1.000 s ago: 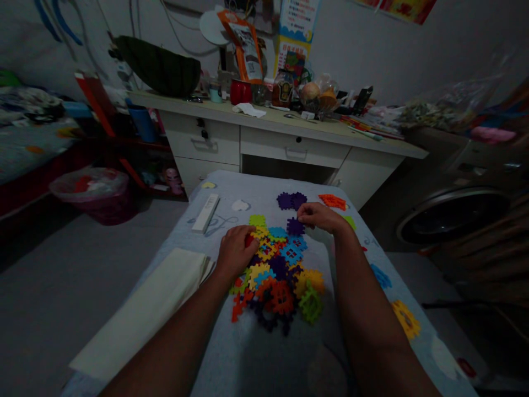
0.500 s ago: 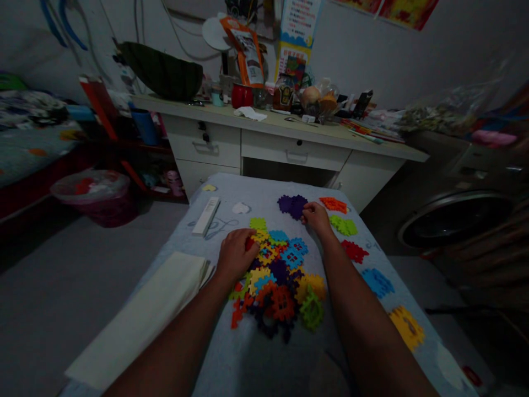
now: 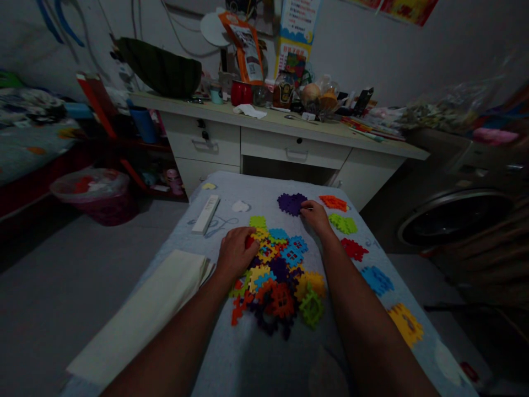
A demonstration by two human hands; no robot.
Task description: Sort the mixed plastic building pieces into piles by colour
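My left hand [image 3: 237,251] rests at the left side of a mixed pile of notched plastic building pieces [image 3: 279,270]. A red building piece [image 3: 249,241] shows between its thumb and fingers. Farther back, the closed fingertips of my right hand [image 3: 316,216] are at the right edge of the purple building pieces [image 3: 291,204], which lie flat side by side. My fingers partly hide that edge. Along the right side of the cloth lie separate groups of orange [image 3: 333,203], lime green [image 3: 343,223], red [image 3: 354,250], blue [image 3: 377,280] and yellow pieces [image 3: 405,324].
A pale folded sheet [image 3: 140,314] and a white narrow box [image 3: 205,214] lie on the left of the cloth-covered table [image 3: 225,190]. Behind stands a cluttered desk with drawers [image 3: 295,149]. A washing machine [image 3: 446,193] is at right, a lined bin [image 3: 95,196] at left.
The purple piece by my right fingertips has shifted slightly away from me and lies more level with its neighbour. My left hand has stayed in place.
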